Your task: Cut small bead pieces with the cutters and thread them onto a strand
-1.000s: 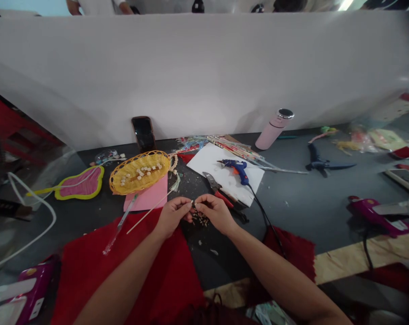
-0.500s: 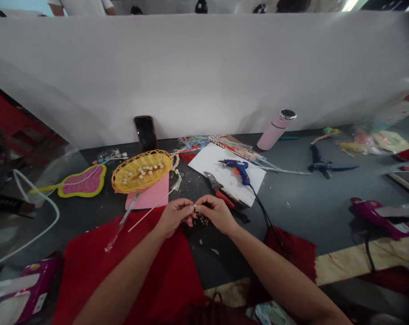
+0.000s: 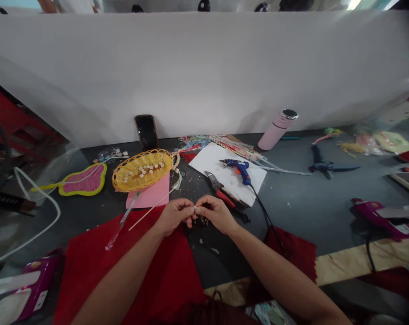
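Note:
Between the fingertips of my left hand [image 3: 175, 215] and my right hand [image 3: 214, 213] is a small pale bead-like piece [image 3: 195, 209], pinched from both sides. Its exact kind is too small to make out. Under my fingers, several tiny tan bits [image 3: 204, 221] lie on the dark table. A thin pale stick [image 3: 150, 211] rests to the left of my left hand, partly over red cloth [image 3: 123, 266]. Just beyond the hands is a yellow woven basket [image 3: 118, 180] with several pale cubes inside. Red-handled pliers [image 3: 218, 187] lie beyond my right hand.
A blue glue gun [image 3: 240, 169] rests on white paper [image 3: 204, 158], its cord trailing right of my hands. A phone [image 3: 146, 132] leans on the partition, and a pink bottle [image 3: 275, 131] stands at the back. Dark blue pliers [image 3: 326, 166] lie to the right.
My hands stay in the same place with the small pale piece still pinched between them; only slight finger movement shows. The view has shifted very slightly.

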`<action>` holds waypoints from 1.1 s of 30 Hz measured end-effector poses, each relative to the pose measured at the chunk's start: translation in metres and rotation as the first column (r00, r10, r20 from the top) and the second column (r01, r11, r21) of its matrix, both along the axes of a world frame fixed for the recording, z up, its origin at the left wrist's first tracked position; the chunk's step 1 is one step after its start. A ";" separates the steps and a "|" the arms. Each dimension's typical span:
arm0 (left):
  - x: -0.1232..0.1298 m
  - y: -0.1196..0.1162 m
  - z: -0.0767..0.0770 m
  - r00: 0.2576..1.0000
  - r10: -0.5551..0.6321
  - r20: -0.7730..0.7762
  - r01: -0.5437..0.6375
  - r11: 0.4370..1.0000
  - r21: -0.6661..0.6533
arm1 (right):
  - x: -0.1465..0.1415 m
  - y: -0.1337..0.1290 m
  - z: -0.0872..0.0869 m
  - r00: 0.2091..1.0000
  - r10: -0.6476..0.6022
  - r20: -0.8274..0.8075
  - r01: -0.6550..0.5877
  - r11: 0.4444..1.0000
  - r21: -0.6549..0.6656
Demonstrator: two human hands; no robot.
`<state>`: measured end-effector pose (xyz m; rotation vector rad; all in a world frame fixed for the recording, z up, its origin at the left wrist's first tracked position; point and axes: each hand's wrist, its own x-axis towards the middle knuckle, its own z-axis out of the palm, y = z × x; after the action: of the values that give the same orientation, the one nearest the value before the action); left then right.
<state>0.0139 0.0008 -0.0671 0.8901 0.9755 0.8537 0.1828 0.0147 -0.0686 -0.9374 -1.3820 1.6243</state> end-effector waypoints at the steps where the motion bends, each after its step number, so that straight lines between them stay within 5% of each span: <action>1: 0.000 0.000 0.001 1.000 -0.001 0.003 0.001 1.000 -0.017 | 0.001 0.001 -0.001 1.000 0.013 0.000 -0.013 1.000 -0.002; 7: 0.000 0.002 0.006 0.998 0.005 0.058 0.001 0.994 -0.109 | 0.008 0.004 -0.002 0.994 0.012 0.107 -0.031 0.983 0.178; 12: -0.005 0.005 0.002 0.995 -0.009 0.098 0.022 0.991 -0.130 | 0.006 0.001 0.003 0.978 -0.071 0.199 -0.020 0.907 0.421; 18: -0.005 0.005 -0.001 0.996 0.001 0.095 0.013 0.990 -0.143 | 0.001 -0.004 0.000 0.956 -0.132 0.262 -0.035 0.834 0.550; 33: -0.009 0.006 0.006 0.985 -0.147 0.086 0.160 0.973 -0.167 | 0.006 0.001 0.005 0.968 -0.022 0.249 -0.098 0.882 0.460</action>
<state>0.0045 0.0065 -0.0613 0.7686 0.8904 0.6548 0.1886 0.0159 -0.0640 -0.8374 -1.8708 1.1351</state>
